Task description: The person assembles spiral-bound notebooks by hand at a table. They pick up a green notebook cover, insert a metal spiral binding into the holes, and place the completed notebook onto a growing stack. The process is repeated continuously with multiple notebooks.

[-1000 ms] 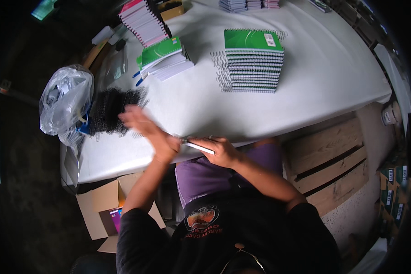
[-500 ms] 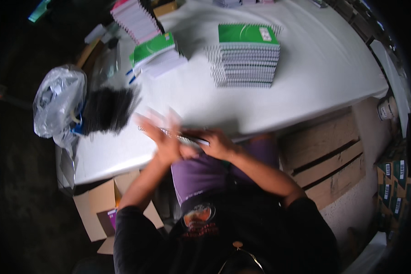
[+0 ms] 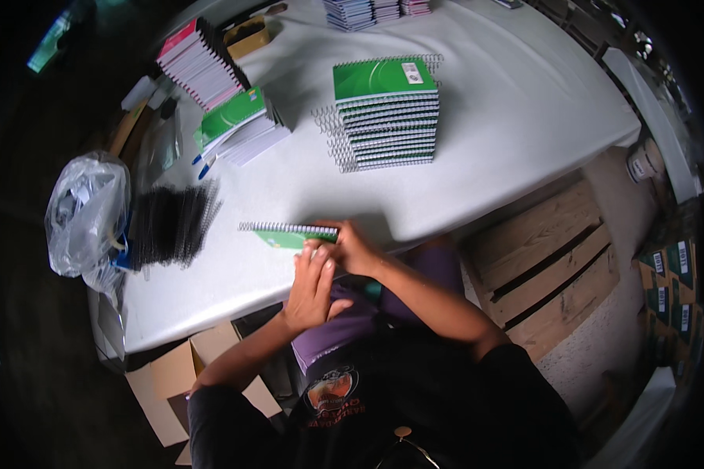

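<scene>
A green spiral notebook (image 3: 278,238) is held tilted above the near edge of the table, its wire coil along the top and a free tail of coil sticking out to the left. My right hand (image 3: 353,248) grips its right end, thumb and fingers closed around it. My left hand (image 3: 314,289) is just below, fingers stretched out and close to the lower edge; whether they touch the notebook I cannot tell. Beyond stands a tall stack of green spiral notebooks (image 3: 385,80) with coil tails poking out. Left of it lies a pile of green-covered books (image 3: 238,116).
Dark wire coils (image 3: 170,227) lie on the white-covered table (image 3: 516,133) beside a clear plastic bag (image 3: 90,207). Red-topped books (image 3: 199,62) and more stacks (image 3: 348,14) stand at the back. An open carton (image 3: 176,371) is below left, a wooden pallet (image 3: 540,242) on the right.
My left hand, blurred over the notebook's coil before, has come down and right toward my body. The notebook's green cover now shows. The whole view has shifted slightly.
</scene>
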{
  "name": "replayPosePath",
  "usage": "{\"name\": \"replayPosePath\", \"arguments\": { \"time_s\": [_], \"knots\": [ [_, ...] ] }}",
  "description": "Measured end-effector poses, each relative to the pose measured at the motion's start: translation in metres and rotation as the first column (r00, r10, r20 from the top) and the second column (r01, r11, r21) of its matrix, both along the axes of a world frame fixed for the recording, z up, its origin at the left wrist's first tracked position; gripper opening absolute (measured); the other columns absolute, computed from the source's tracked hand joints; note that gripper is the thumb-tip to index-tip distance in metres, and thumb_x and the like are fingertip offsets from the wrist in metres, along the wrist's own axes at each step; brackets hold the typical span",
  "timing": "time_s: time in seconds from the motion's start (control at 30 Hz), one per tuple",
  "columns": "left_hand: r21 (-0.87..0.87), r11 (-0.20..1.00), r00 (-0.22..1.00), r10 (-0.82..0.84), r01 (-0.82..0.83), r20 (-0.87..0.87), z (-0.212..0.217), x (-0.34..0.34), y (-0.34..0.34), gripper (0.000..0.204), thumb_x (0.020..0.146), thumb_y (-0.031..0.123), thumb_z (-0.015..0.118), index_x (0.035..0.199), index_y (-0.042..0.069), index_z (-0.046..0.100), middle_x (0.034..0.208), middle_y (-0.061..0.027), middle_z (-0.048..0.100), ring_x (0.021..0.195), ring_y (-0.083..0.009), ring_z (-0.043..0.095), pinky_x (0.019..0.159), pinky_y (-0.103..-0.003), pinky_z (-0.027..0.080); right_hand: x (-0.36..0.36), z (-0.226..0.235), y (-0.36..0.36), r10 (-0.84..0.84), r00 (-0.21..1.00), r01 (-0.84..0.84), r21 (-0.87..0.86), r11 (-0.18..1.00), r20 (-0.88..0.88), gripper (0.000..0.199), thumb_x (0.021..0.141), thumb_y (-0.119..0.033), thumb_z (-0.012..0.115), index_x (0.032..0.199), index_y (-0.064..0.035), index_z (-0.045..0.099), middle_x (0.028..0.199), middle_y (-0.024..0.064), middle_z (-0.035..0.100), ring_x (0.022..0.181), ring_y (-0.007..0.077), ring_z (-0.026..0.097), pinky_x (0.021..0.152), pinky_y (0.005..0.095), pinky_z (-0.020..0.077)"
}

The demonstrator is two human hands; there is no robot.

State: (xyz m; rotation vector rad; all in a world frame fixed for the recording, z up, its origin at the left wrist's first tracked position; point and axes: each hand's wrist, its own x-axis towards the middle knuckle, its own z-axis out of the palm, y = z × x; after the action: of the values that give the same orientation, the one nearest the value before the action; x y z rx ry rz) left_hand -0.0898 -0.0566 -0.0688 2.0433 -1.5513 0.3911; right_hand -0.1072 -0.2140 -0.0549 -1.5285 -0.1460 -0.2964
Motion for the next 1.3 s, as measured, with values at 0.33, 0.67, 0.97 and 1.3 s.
{"name": "replayPosePath", "arguments": {
  "time_s": [0.33, 0.67, 0.97, 1.3],
  "knots": [
    [0.124, 0.984, 0.991, 0.132, -0.129, -0.017, 0.095, 0.023, -0.033, 0.033, 0.074, 0.017, 0.068, 0.105, 0.011, 0.059, 0.098, -0.003, 0.059, 0.096, -0.0205, 0.053, 0.086, -0.035, 0.032, -0.007, 0.011, -0.001, -0.073, 0.994, 0.06, -0.149, 0.987, -0.082, 0.015, 0.074, 0.002, 0.055, 0.088, 0.0007, 0.062, 0.08, 0.0148, 0.065, 0.076, 0.0239, 0.065, 0.065, 0.0327, 0.0485],
    [0.255, 0.967, 0.983, 0.018, 0.03, -0.183, 0.121, 0.038, -0.038, 0.017, 0.078, 0.02, 0.065, 0.093, 0.011, 0.064, 0.096, -0.0037, 0.059, 0.094, -0.0214, 0.051, 0.084, -0.034, 0.033, -0.002, -0.009, -0.001, -0.092, 0.995, 0.085, -0.146, 0.986, -0.039, 0.012, 0.078, -0.009, 0.061, 0.087, -0.0002, 0.059, 0.075, 0.0164, 0.063, 0.069, 0.0251, 0.063, 0.06, 0.0344, 0.0465],
    [0.266, 0.962, 0.998, 0.059, -0.065, 0.033, 0.117, 0.035, -0.043, 0.017, 0.069, 0.02, 0.07, 0.083, 0.013, 0.064, 0.08, 0.0, 0.062, 0.079, -0.018, 0.057, 0.082, -0.034, 0.034, -0.003, -0.002, -0.001, -0.069, 0.987, 0.034, -0.239, 0.97, -0.142, 0.011, 0.078, -0.005, 0.056, 0.086, 0.0021, 0.058, 0.077, 0.0194, 0.062, 0.072, 0.0295, 0.064, 0.061, 0.0352, 0.0466],
    [0.152, 0.988, 0.994, 0.004, 0.013, -0.107, 0.142, 0.019, -0.067, 0.014, 0.075, 0.017, 0.067, 0.087, 0.011, 0.065, 0.083, -0.0009, 0.063, 0.082, -0.019, 0.057, 0.074, -0.031, 0.037, -0.041, 0.054, -0.041, 0.034, 0.999, -0.037, -0.177, 0.983, -0.023, 0.019, 0.08, -0.003, 0.058, 0.098, 0.0018, 0.053, 0.081, 0.0138, 0.062, 0.076, 0.0191, 0.059, 0.071, 0.032, 0.0459]
  ]
}}
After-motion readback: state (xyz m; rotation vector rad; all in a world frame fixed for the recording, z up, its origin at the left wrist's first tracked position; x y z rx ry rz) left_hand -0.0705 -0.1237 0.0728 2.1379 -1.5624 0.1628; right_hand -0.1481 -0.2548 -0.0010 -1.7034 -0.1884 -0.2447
